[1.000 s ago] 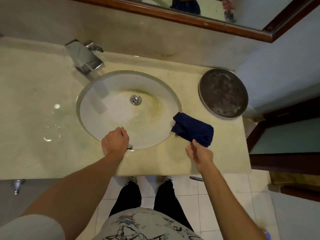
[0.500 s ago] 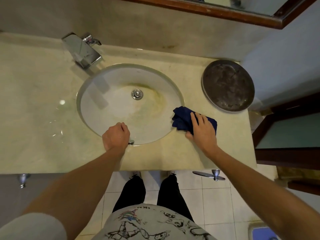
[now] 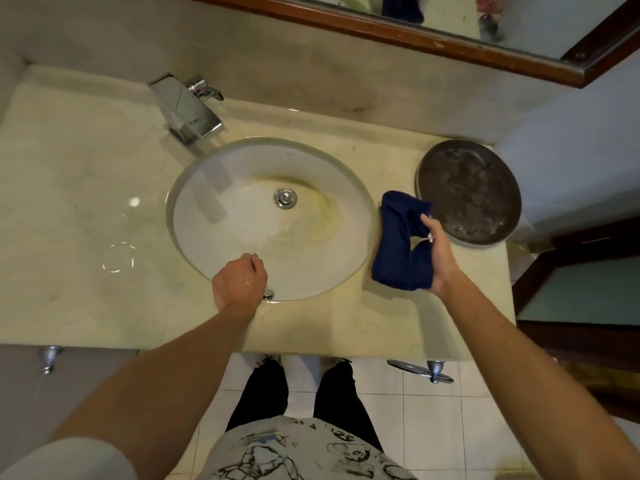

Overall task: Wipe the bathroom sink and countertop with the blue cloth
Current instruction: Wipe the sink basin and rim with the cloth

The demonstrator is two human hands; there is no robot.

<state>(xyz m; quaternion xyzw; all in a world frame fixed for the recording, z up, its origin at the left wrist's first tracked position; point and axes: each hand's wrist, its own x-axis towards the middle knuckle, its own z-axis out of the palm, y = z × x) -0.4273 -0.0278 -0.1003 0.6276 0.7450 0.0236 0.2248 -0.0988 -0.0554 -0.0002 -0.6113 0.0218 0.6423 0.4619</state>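
Already our right hand point(image 3: 437, 258) grips the blue cloth point(image 3: 398, 244) just right of the sink point(image 3: 242, 161), long axis near-to-far, while our left hand point(image 3: 239, 282), clenched, rests on the near rim.

You see the scene in dim, warm, yellowish light from above. On the countertop point(image 3: 86, 188) at your left there is a small bright glare spot and a faint ring of reflected light. The faucet point(image 3: 188, 110) gives sharp chrome reflections and throws a soft shadow into the sink point(image 3: 242, 237). The wide lens bends the mirror frame point(image 3: 398, 36) and the counter edges. The picture is a little soft, and the bottom corners look blurred.
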